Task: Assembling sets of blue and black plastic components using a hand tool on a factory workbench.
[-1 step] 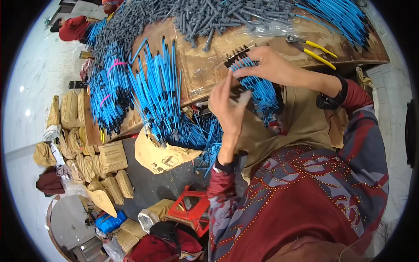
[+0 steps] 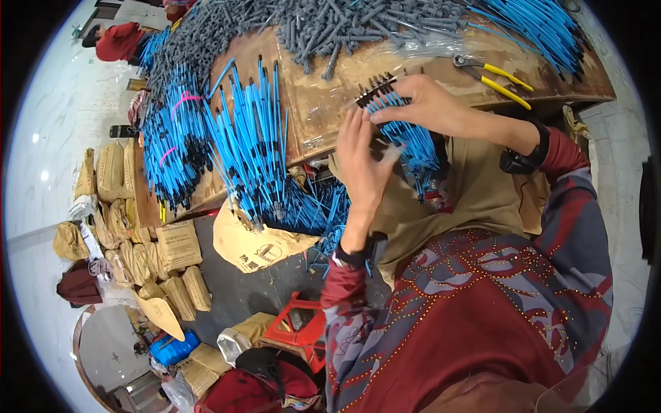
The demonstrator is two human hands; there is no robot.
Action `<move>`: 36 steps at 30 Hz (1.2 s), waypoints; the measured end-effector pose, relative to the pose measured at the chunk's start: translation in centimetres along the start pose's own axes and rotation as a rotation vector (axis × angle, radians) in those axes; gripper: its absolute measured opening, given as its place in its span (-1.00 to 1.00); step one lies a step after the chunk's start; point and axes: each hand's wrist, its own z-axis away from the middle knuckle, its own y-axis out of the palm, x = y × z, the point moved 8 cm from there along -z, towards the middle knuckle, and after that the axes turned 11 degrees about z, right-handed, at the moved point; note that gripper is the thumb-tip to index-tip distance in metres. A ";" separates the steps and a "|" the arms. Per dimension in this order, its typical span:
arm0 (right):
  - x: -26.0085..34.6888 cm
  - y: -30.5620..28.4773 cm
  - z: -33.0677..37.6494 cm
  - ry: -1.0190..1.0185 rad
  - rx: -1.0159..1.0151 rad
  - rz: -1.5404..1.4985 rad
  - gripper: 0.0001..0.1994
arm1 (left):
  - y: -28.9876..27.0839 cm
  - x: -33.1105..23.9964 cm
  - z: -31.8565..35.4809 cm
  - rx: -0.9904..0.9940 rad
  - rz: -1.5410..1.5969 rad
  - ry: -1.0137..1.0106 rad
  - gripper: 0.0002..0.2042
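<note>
My right hand (image 2: 430, 107) is closed around a bundle of thin blue rods (image 2: 407, 141) with black end pieces, held over my lap. A row of black tips (image 2: 377, 88) sticks up past its fingers at the table's near edge. Beside the bundle's left side is my left hand (image 2: 361, 162), its fingers stretched upward and its thumb held apart. The left fingertips reach close to the black tips; whether they touch a rod I cannot tell. Part of the bundle is hidden behind the right fingers.
Grey plastic wall plugs (image 2: 372, 24) are heaped at the table's far side. Yellow-handled pliers (image 2: 496, 79) lie to the right. More blue rods (image 2: 255, 138) stand at the left, over a tan sack (image 2: 258, 241). A red stool (image 2: 299, 327) is below; a person in red (image 2: 118, 43) sits far left.
My left hand has shifted slightly, its fingers straighter and closer together beside the bundle. My right hand keeps its grip almost in place.
</note>
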 end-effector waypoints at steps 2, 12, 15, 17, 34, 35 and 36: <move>-0.9 0.9 0.9 0.113 0.085 0.009 -0.82 | 1.4 0.5 -1.5 0.162 0.044 0.063 -0.48; -0.3 1.8 5.1 -0.427 -0.108 0.218 -0.76 | 4.8 -1.6 -4.4 0.518 0.223 0.388 -0.37; -0.4 -1.9 4.8 -0.404 -0.193 -0.086 -0.77 | 5.0 -1.7 -4.6 0.519 0.142 0.397 -0.51; -3.0 -6.5 3.4 -0.207 -0.396 -0.451 -0.73 | 5.3 -1.7 -4.7 0.526 0.094 0.386 -0.55; -5.8 -7.2 -1.2 -0.417 -0.226 0.921 -0.86 | 5.2 -1.3 -4.7 0.534 0.104 0.325 -0.53; -5.4 -6.6 -0.8 -0.429 -0.222 0.910 -0.86 | 5.2 -1.2 -4.7 0.529 0.109 0.328 -0.53; -5.5 -5.6 -0.6 -0.408 -0.160 0.928 -0.84 | 5.1 -1.2 -4.7 0.524 0.115 0.328 -0.53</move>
